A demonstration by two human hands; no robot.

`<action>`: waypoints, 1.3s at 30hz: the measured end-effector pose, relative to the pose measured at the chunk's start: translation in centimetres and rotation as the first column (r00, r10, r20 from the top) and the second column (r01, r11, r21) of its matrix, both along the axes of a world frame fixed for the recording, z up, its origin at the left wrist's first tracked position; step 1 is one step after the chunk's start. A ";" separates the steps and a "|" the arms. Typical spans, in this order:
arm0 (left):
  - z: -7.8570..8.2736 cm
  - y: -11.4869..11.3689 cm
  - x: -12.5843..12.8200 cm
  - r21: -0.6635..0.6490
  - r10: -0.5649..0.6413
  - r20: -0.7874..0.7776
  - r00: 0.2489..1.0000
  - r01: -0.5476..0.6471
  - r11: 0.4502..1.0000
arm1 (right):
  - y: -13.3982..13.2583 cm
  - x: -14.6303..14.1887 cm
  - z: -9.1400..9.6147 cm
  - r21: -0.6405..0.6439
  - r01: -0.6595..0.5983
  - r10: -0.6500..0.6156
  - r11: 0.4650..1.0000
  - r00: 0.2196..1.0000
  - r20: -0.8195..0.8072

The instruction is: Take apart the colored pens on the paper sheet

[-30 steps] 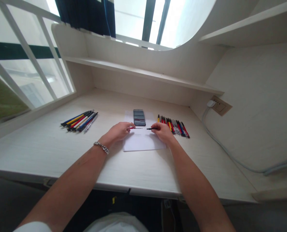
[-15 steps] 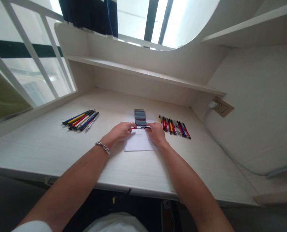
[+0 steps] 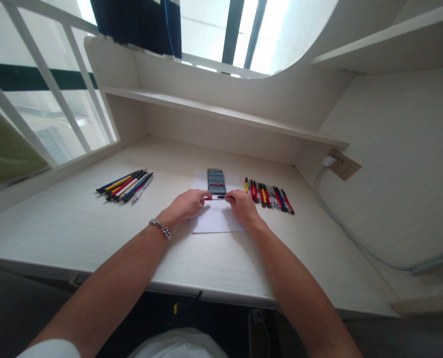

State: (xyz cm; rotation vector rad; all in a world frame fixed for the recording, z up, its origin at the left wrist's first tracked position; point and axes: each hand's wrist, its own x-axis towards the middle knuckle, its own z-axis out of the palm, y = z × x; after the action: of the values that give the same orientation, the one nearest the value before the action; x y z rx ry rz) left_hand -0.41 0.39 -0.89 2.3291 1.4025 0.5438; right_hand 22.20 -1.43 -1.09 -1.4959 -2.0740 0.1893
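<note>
Above a white sheet of paper (image 3: pixel 214 221), my two hands hold a thin pen (image 3: pixel 217 199) level between them. My left hand (image 3: pixel 191 203) is closed in a pinch on its red end. My right hand (image 3: pixel 241 204) is closed at the dark end, with the thumb and fingertips together. Just beyond the pen lies a dark phone (image 3: pixel 216 181) with its screen up. A row of pens (image 3: pixel 268 194) in several colours lies right of my right hand. To the left is a loose pile of pens (image 3: pixel 125 186).
A white desk (image 3: pixel 169 268) carries everything, with a shelf (image 3: pixel 221 112) along its back. On the right wall a white plug (image 3: pixel 328 161) sits in a socket panel (image 3: pixel 344 165), and its grey cable (image 3: pixel 341 226) runs down along the desk's right side.
My right hand has shifted slightly and its fingers have drawn together more at the pen's dark end. My left hand stays almost where it was. Both groups of pens are unmoved.
</note>
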 end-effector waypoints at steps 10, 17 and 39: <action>0.2 0.3 -0.5 -0.010 0.037 -0.060 0.998 -0.038 0.999 | 0.7 0.6 -1.4 -0.039 0.123 -0.117 0.992 0.986 0.120; 0.6 -0.2 -0.1 -0.007 0.021 -0.038 0.999 -0.021 1.000 | 0.0 -0.1 -0.1 0.019 0.107 -0.107 0.994 0.993 0.044; 0.8 0.3 -0.7 0.057 0.078 0.078 0.994 -0.082 0.995 | 0.1 3.2 0.8 -0.097 0.095 -0.098 0.991 0.995 -0.030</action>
State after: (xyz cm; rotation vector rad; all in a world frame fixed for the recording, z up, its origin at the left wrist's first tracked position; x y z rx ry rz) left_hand -1.10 0.72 -0.10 2.2807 1.4684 0.6985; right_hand 25.41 -1.32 -0.25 -1.6343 -1.9854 0.2787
